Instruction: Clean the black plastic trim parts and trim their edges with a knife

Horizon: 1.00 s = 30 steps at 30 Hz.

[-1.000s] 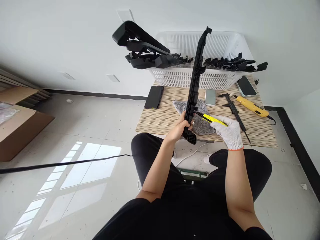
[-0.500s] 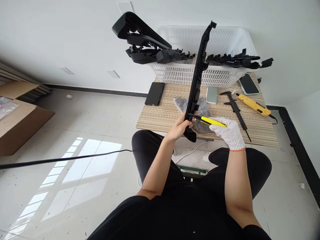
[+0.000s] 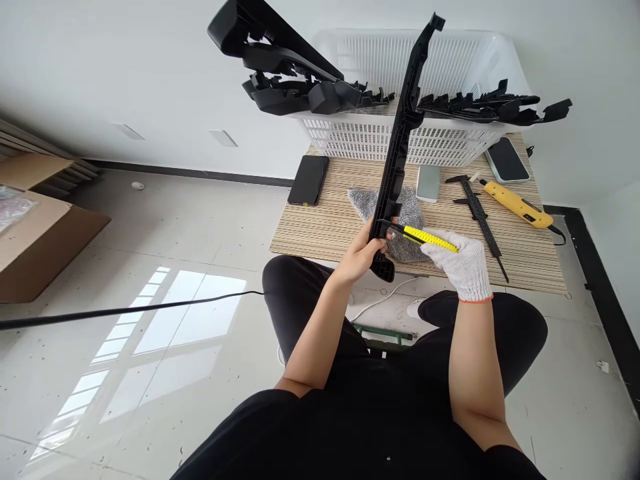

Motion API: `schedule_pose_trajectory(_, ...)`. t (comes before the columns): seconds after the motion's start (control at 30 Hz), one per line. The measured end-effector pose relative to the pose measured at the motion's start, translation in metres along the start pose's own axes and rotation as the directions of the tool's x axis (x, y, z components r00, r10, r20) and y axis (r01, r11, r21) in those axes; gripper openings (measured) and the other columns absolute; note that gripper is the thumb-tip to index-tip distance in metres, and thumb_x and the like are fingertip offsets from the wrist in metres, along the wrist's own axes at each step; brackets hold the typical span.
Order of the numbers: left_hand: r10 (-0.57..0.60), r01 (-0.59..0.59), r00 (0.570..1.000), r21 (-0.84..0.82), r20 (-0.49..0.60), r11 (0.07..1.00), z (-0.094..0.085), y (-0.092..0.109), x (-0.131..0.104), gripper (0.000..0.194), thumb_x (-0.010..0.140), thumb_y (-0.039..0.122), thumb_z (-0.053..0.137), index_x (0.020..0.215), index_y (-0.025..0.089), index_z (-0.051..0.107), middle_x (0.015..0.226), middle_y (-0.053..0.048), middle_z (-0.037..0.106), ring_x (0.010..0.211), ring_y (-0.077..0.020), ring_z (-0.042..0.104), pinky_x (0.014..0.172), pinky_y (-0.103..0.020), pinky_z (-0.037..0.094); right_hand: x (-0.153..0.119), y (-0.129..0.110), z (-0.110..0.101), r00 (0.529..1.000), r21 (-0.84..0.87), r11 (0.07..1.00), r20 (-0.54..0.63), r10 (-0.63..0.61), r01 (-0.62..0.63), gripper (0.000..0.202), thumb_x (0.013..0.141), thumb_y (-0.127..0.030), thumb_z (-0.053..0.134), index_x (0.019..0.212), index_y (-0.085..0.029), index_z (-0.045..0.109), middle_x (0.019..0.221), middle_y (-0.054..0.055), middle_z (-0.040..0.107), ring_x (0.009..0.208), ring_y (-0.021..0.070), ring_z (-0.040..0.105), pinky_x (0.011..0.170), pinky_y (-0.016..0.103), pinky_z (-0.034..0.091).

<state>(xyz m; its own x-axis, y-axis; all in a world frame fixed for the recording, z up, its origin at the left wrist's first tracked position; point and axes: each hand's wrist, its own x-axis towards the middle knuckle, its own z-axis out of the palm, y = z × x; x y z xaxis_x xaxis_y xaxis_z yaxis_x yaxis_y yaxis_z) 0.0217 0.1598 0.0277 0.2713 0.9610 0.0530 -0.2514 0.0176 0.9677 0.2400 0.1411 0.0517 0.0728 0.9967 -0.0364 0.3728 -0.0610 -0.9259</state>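
Note:
My bare left hand (image 3: 361, 255) is wrapped round the lower end of a long black plastic trim piece (image 3: 399, 150), which stands up at a slant over the table edge. A white knitted glove with an orange cuff covers my right hand (image 3: 460, 260). It grips yellow-handled tweezers (image 3: 425, 236) whose dark tip lies against the trim piece, just above my left fingers. Whether the tip touches the plastic or sits in a gap, I cannot tell. Behind the trim's lower part, a grey cloth (image 3: 409, 212) lies crumpled on the table.
On the striped table (image 3: 320, 230) lie a black phone (image 3: 309, 180), a pale green box (image 3: 428, 183), a caliper (image 3: 477, 213), a yellow power tool (image 3: 517, 205) and another phone (image 3: 507, 160). Behind them, a white basket (image 3: 360, 139) holds several black trim pieces (image 3: 295, 90).
The view has shifted slightly, so the basket sits higher in the picture. Both hands keep their grips, and the tweezers' tip stays at nearly the same spot on the trim piece.

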Motion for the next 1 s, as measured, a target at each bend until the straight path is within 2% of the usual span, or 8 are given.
schedule_pose_trajectory(0.33,0.046,-0.047,0.999,0.029,0.03,0.998,0.0009,-0.0014,-0.0003,0.045,0.091,0.024,0.052,0.135,0.025,0.055,0.132,-0.007,0.06,0.1,-0.0165,0.057,0.074,-0.027,0.049,-0.0022,-0.0032,-0.0002,0.997,0.038,0.997,0.045,0.061,-0.062,0.05,0.069,-0.047,0.083,0.112,-0.022,0.079,0.073,0.002,0.07,0.056,0.0122,0.057,0.053,0.027,0.05)
schedule_pose_trajectory(0.47,0.039,-0.041,0.999,0.076,0.027,0.996,0.0016,-0.0004,-0.0003,0.05,0.093,0.031,0.052,0.143,0.026,0.048,0.138,-0.009,0.057,0.109,-0.021,0.059,0.077,-0.03,0.053,-0.0034,-0.005,0.0002,0.997,0.008,0.999,-0.064,0.043,-0.042,0.049,0.071,-0.047,0.081,0.112,-0.021,0.079,0.071,0.001,0.07,0.055,0.0121,0.056,0.052,0.027,0.049)
schedule_pose_trajectory(0.53,0.03,-0.032,0.999,0.078,0.024,0.996,0.0013,-0.0007,-0.0001,0.053,0.093,0.031,0.052,0.146,0.027,0.045,0.139,-0.009,0.057,0.111,-0.0213,0.06,0.078,-0.03,0.053,-0.0036,-0.0062,0.0004,0.998,0.027,0.998,-0.011,0.064,-0.063,0.049,0.07,-0.046,0.082,0.112,-0.021,0.079,0.073,0.002,0.071,0.056,0.0122,0.057,0.052,0.027,0.049)
schedule_pose_trajectory(0.6,0.02,-0.021,1.0,0.062,0.02,0.998,0.001,-0.0011,0.0001,0.054,0.093,0.031,0.053,0.146,0.027,0.044,0.137,-0.009,0.058,0.111,-0.0209,0.06,0.078,-0.029,0.053,-0.0034,-0.0071,0.0006,0.997,0.015,0.997,0.005,0.072,-0.072,0.049,0.069,-0.045,0.083,0.111,-0.021,0.079,0.073,0.003,0.071,0.056,0.012,0.057,0.052,0.026,0.049)
schedule_pose_trajectory(0.7,0.01,-0.01,1.0,0.019,-0.001,1.0,0.0014,-0.0011,0.0004,0.054,0.092,0.031,0.054,0.145,0.027,0.045,0.133,-0.009,0.059,0.109,-0.0202,0.06,0.078,-0.029,0.053,-0.0024,-0.0067,0.0005,0.997,-0.008,0.999,-0.054,0.048,-0.049,0.049,0.071,-0.046,0.081,0.113,-0.02,0.079,0.073,0.003,0.07,0.056,0.0127,0.057,0.052,0.027,0.049)
schedule_pose_trajectory(0.8,0.013,-0.013,1.0,0.005,-0.01,1.0,0.0022,-0.0006,0.0008,0.054,0.091,0.03,0.056,0.143,0.026,0.047,0.133,-0.009,0.061,0.105,-0.0192,0.06,0.077,-0.029,0.052,-0.0007,-0.0051,-0.0006,0.999,-0.007,0.999,0.029,0.04,-0.04,0.05,0.069,-0.047,0.082,0.111,-0.02,0.079,0.075,0.004,0.071,0.059,0.0139,0.058,0.053,0.028,0.051)
schedule_pose_trajectory(0.93,0.012,-0.012,1.0,0.016,0.015,1.0,0.002,0.0002,0.0008,0.051,0.091,0.03,0.056,0.141,0.026,0.049,0.132,-0.009,0.06,0.102,-0.0181,0.06,0.076,-0.028,0.051,0.0,-0.0049,-0.0021,0.998,0.005,0.998,-0.012,0.064,-0.064,0.049,0.07,-0.047,0.082,0.111,-0.021,0.079,0.075,0.004,0.071,0.055,0.0125,0.056,0.051,0.027,0.049)
schedule_pose_trajectory(1.0,0.006,-0.007,0.999,0.025,0.036,1.0,0.0014,0.0011,0.0004,0.049,0.092,0.03,0.055,0.141,0.026,0.05,0.132,-0.009,0.06,0.099,-0.0169,0.06,0.077,-0.028,0.051,-0.001,-0.006,-0.0018,0.997,-0.013,0.998,0.032,0.068,-0.068,0.048,0.069,-0.046,0.083,0.111,-0.022,0.079,0.075,0.003,0.071,0.055,0.0122,0.056,0.05,0.027,0.048)
